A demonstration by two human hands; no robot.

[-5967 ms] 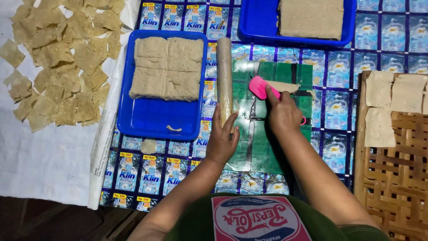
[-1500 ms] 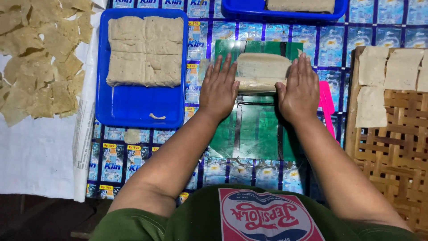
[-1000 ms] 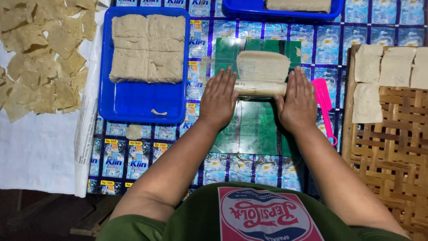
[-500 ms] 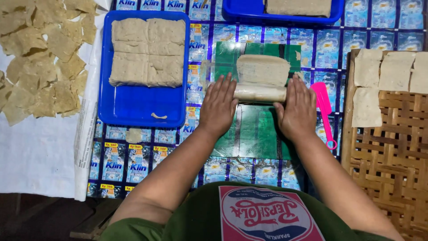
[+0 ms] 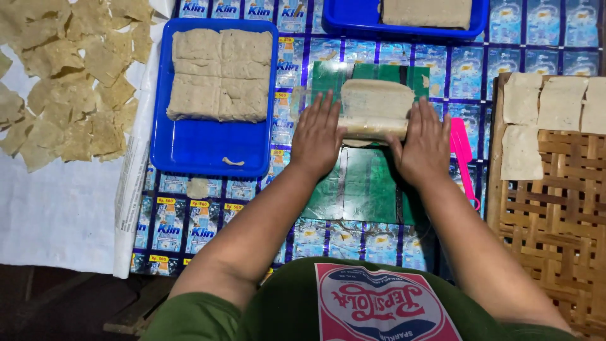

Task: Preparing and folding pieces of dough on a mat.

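A pale sheet of dough (image 5: 377, 107) lies on a green mat (image 5: 366, 189) at upper centre, its near edge wrapped around a roller. The left hand (image 5: 317, 136) and right hand (image 5: 424, 144) press flat on the ends, fingers spread, gripping nothing, to flatten it. Blue tray (image 5: 202, 148) of dough slabs at left, woven rack (image 5: 555, 215) at right

head cam | looks straight down | close over table (image 5: 328, 57) | single view
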